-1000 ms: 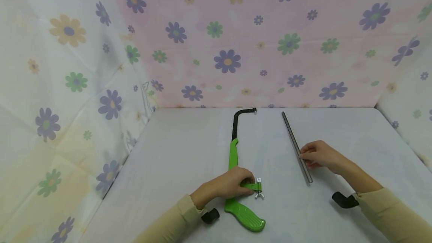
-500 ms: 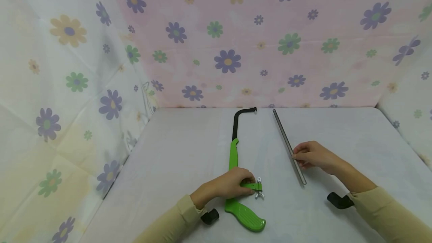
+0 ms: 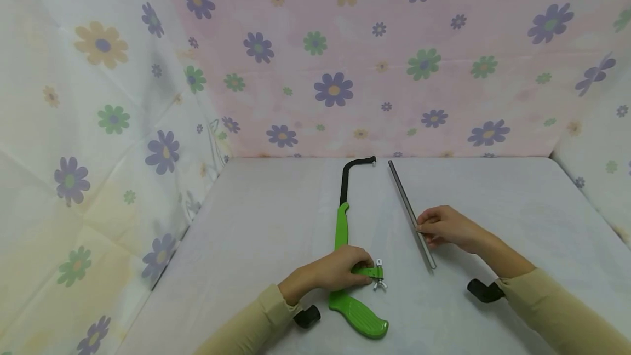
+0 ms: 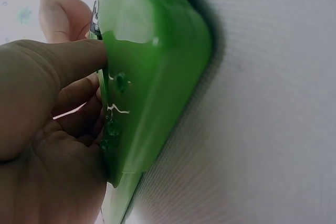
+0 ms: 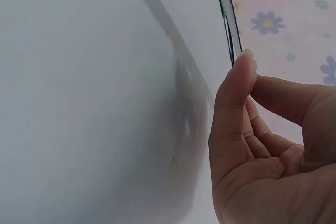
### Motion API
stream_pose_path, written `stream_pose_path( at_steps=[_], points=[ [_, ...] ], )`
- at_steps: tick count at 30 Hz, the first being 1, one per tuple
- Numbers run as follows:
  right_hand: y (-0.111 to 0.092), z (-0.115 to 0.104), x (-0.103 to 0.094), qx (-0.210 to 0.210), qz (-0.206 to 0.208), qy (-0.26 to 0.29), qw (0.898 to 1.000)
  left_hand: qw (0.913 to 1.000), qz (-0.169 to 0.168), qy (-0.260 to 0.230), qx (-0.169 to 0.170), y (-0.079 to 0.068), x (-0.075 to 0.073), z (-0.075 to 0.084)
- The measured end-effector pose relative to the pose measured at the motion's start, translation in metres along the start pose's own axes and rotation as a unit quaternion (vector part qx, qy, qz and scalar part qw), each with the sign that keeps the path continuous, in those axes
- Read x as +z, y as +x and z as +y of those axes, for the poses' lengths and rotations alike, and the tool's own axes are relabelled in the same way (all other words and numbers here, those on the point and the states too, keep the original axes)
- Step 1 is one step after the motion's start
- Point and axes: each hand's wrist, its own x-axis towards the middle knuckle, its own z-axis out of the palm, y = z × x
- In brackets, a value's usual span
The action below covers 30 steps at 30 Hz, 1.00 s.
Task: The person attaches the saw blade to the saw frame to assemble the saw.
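Note:
A hacksaw frame [image 3: 342, 226] with a green body, green handle and black bent front arm lies lengthwise on the white table. My left hand [image 3: 340, 267] grips it just ahead of the handle, thumb and fingers around the green part in the left wrist view. By those fingers sits a silver wing nut [image 3: 380, 285] on the frame's short green arm. To the right, my right hand [image 3: 447, 229] pinches a long thin grey hacksaw blade [image 3: 401, 193] between thumb and fingers. The blade slants, far end leaning left, and casts a shadow [image 5: 173, 35] on the table in the right wrist view.
The white table [image 3: 256, 223] meets a flowered cloth [image 3: 345, 43] along its back edge and on both sides. Black wrist mounts [image 3: 485, 291] hang by both sleeves, close over the tabletop.
My right hand has carried the hacksaw blade leftward, closer to the hacksaw frame. My left hand and the frame have stayed where they were.

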Motion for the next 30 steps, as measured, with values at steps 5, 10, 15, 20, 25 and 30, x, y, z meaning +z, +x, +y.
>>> stream_pose_path(
  at_steps=[5,10,15,20,25,30],
  points=[
    [0.007,-0.006,0.004,-0.006,-0.007,0.002,1.0,1.0,-0.001,0.0,-0.001,-0.001,-0.001,0.0],
    [0.012,-0.009,0.007,-0.007,-0.016,0.019,1.0,1.0,-0.004,-0.003,0.001,-0.001,-0.001,-0.001],
    [0.018,-0.011,0.008,-0.003,-0.02,0.032,0.999,1.0,-0.004,-0.001,0.006,-0.001,0.001,-0.003],
    [0.022,-0.013,0.008,-0.004,-0.025,0.041,0.999,0.9999,-0.003,0.003,0.015,-0.001,0.003,-0.006],
    [0.025,-0.012,0.009,-0.002,-0.029,0.055,0.998,0.9996,-0.001,0.005,0.027,-0.001,0.003,-0.006],
    [0.027,-0.012,0.011,-0.001,-0.034,0.058,0.998,0.9995,-0.001,0.0,0.031,-0.001,0.003,-0.006]
  ],
)
